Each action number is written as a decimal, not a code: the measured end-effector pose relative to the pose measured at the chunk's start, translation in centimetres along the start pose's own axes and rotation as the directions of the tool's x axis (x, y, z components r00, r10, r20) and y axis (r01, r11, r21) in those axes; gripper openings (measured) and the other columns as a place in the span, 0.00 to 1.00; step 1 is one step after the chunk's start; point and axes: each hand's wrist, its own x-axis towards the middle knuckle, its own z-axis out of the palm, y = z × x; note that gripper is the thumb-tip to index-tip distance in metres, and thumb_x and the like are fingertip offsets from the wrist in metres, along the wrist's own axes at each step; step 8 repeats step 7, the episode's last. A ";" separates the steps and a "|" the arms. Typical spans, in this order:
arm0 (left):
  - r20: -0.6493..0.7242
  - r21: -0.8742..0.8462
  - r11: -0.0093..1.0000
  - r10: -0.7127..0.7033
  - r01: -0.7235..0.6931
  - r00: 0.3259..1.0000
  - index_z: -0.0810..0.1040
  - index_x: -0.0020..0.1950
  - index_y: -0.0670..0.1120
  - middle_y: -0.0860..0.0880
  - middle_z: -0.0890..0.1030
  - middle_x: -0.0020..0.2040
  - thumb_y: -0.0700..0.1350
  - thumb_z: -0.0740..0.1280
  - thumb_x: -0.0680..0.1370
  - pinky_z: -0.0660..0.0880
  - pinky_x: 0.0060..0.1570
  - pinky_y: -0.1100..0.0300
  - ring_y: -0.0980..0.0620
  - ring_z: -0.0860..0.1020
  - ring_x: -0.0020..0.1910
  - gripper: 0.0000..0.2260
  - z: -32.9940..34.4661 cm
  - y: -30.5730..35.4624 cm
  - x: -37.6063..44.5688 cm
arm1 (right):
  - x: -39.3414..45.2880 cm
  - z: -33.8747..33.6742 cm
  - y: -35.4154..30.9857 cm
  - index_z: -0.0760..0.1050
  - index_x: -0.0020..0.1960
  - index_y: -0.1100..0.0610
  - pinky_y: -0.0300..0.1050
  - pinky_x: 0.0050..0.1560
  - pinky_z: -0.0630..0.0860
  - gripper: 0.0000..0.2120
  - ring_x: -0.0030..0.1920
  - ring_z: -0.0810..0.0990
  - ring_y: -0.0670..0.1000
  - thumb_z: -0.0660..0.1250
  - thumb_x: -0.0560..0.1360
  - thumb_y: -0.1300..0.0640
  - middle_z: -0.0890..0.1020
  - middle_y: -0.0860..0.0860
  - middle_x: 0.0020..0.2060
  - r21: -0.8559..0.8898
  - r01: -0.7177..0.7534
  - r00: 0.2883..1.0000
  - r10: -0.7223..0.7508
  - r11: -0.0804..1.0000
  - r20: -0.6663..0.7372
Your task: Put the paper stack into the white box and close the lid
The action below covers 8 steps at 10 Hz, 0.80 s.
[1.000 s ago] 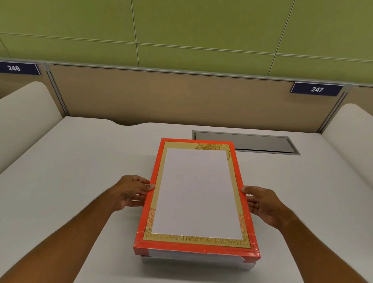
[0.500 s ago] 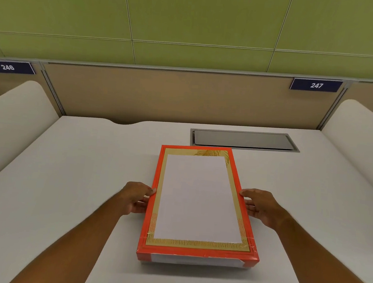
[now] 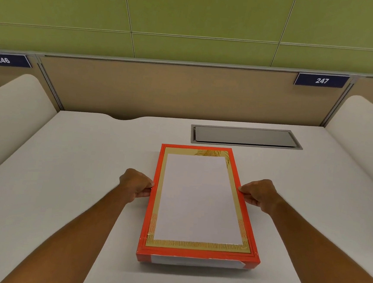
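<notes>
A flat box lies lengthwise on the white desk [image 3: 77,165], straight in front of me. Its lid [image 3: 200,199] has a red rim, a gold border and a white centre panel, and it sits down over the box. Only a thin pale sliver of the white box [image 3: 192,266] shows under the near edge. No paper stack is visible. My left hand [image 3: 135,185] pinches the lid's left long edge with curled fingers. My right hand [image 3: 258,195] pinches the right long edge at the same height.
A grey metal cable hatch [image 3: 244,136] is set flush into the desk just beyond the box. Rounded white dividers rise at the left [image 3: 10,108] and right [image 3: 363,125]. A tan back panel [image 3: 185,91] closes the far edge.
The lid has come down over the box, so less of the white base shows at the near end. Both hands' fingers have curled tighter on the lid's edges.
</notes>
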 end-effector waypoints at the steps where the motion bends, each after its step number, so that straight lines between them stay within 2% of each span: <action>1: -0.016 0.065 0.998 -0.018 0.019 1.000 0.81 0.45 0.34 0.38 0.84 0.44 0.33 0.74 0.70 0.84 0.39 0.50 0.43 0.85 0.37 0.06 0.4 -0.1 0.4 | 0.2 0.2 0.1 0.79 0.55 0.69 0.59 0.56 0.82 0.13 0.48 0.86 0.62 0.73 0.73 0.63 0.84 0.63 0.52 -0.013 -0.032 0.999 0.032 0.999 0.012; 4: -0.048 0.168 0.985 -0.032 0.039 0.998 0.80 0.43 0.37 0.39 0.84 0.44 0.35 0.74 0.71 0.84 0.41 0.53 0.45 0.85 0.35 0.05 1.0 -0.2 1.0 | 0.2 0.2 0.2 0.79 0.55 0.69 0.57 0.56 0.82 0.13 0.49 0.85 0.62 0.73 0.73 0.64 0.84 0.63 0.53 -0.019 -0.041 0.999 0.041 0.999 0.007; 5: -0.086 0.265 0.963 0.062 -0.037 0.994 0.81 0.43 0.37 0.41 0.84 0.44 0.37 0.74 0.71 0.84 0.40 0.53 0.45 0.84 0.34 0.05 1.2 -0.1 0.8 | 0.1 0.4 0.0 0.80 0.53 0.67 0.55 0.53 0.83 0.11 0.46 0.86 0.60 0.73 0.73 0.62 0.84 0.62 0.52 -0.092 -0.009 1.000 0.008 0.996 -0.010; 6: -0.070 0.370 0.923 0.141 -0.106 0.988 0.82 0.47 0.37 0.41 0.84 0.44 0.38 0.74 0.72 0.83 0.43 0.50 0.44 0.84 0.37 0.06 1.3 -0.3 0.8 | 0.1 0.6 0.0 0.80 0.52 0.67 0.55 0.54 0.83 0.12 0.45 0.86 0.59 0.73 0.74 0.59 0.85 0.61 0.50 -0.248 0.038 0.999 -0.044 0.968 -0.018; 7: -0.039 0.545 0.794 0.345 -0.269 0.938 0.80 0.52 0.41 0.43 0.83 0.50 0.46 0.74 0.72 0.80 0.48 0.55 0.49 0.81 0.43 0.12 1.4 0.2 -0.2 | -0.9 1.3 -0.4 0.81 0.52 0.66 0.53 0.56 0.82 0.17 0.47 0.85 0.58 0.73 0.74 0.51 0.85 0.60 0.52 -0.488 0.123 0.981 -0.181 0.864 -0.072; 8: -0.039 0.545 0.794 0.345 -0.269 0.938 0.80 0.52 0.41 0.43 0.83 0.50 0.46 0.74 0.72 0.80 0.48 0.55 0.49 0.81 0.43 0.12 1.4 0.2 -0.2 | -0.9 1.3 -0.4 0.81 0.52 0.66 0.53 0.56 0.82 0.17 0.47 0.85 0.58 0.73 0.74 0.51 0.85 0.60 0.52 -0.488 0.123 0.981 -0.181 0.864 -0.072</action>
